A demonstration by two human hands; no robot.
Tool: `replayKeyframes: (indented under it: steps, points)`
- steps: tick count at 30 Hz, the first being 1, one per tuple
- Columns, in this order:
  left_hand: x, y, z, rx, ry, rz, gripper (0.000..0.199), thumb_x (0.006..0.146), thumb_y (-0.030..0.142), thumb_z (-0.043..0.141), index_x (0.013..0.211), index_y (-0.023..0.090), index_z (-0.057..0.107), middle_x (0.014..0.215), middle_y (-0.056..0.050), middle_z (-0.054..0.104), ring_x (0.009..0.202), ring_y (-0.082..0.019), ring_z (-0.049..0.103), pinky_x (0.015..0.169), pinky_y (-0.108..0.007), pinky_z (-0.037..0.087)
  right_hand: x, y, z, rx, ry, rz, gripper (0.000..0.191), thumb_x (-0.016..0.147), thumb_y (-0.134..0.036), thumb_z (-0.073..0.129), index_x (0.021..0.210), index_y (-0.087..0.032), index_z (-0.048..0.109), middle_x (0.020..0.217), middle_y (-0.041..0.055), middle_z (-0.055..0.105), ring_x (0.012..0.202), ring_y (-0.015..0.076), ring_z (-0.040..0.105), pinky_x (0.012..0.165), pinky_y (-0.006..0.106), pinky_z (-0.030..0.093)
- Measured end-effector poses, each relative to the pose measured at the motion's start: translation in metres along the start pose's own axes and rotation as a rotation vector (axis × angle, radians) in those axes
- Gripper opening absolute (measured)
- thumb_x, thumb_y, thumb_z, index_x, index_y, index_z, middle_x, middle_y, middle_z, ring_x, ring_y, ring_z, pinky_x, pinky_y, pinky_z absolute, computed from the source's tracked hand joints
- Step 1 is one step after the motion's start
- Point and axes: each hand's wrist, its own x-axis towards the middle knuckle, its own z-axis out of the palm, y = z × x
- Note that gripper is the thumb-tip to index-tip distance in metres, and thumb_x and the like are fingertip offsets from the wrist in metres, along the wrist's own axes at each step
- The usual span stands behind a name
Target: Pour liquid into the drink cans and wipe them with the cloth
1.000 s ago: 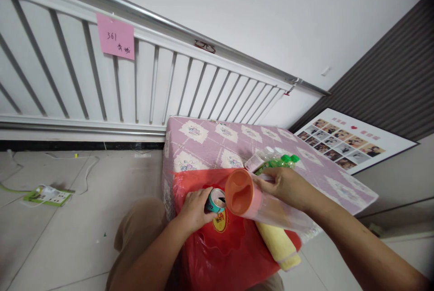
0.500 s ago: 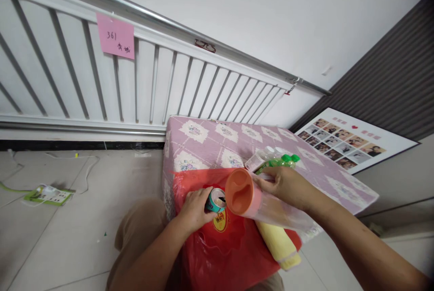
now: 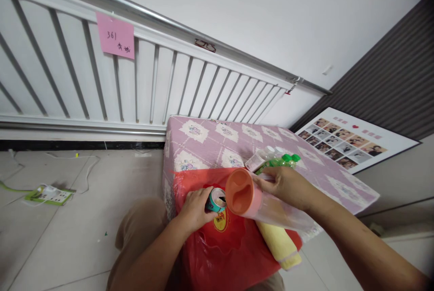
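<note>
My left hand (image 3: 195,212) is wrapped round a teal can (image 3: 216,201) with an opened top, tilted over a red plastic sheet (image 3: 233,255). In my right hand (image 3: 283,184) is a clear pitcher (image 3: 278,212) with an orange lid (image 3: 239,191), tipped so that the lid faces left, close beside the can's top. Some brownish content shows inside the pitcher. Whether the can and lid touch I cannot tell. A folded yellow cloth (image 3: 280,246) lies under the pitcher.
Bottles with green caps (image 3: 286,160) and white caps (image 3: 270,150) lie behind my right hand on the flowered tablecloth (image 3: 225,135). A white radiator (image 3: 145,83) stands behind. On the floor at left is a power strip (image 3: 49,195).
</note>
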Motion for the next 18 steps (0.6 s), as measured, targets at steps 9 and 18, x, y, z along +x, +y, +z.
replayKeyframes:
  steps: [9, 18]
  points:
    - [0.0, -0.001, 0.001, 0.003, 0.001, 0.004, 0.074, 0.073, 0.032, 0.077, 0.14, 0.028, 0.046, 0.135, -0.008, 0.063, 0.126, -0.033, 0.056, 0.11, -0.052, 0.039, -0.001, 0.002, 0.002, 0.018, -0.003, -0.001, 0.045, 0.087, -0.059, 0.05, 0.06, -0.023, 0.048, 0.057, 0.0012, 0.055, 0.055, 0.0169, 0.049, 0.053, 0.032, 0.032]
    - [0.0, -0.003, 0.002, -0.009, 0.006, -0.001, 0.074, 0.072, 0.034, 0.078, 0.139, 0.028, 0.048, 0.134, -0.009, 0.064, 0.126, -0.033, 0.056, 0.109, -0.052, 0.04, -0.004, 0.01, 0.008, 0.151, 0.009, 0.024, 0.044, 0.083, -0.056, 0.054, 0.056, -0.023, 0.043, 0.055, 0.0002, 0.046, 0.054, 0.016, 0.042, 0.052, 0.031, 0.032]
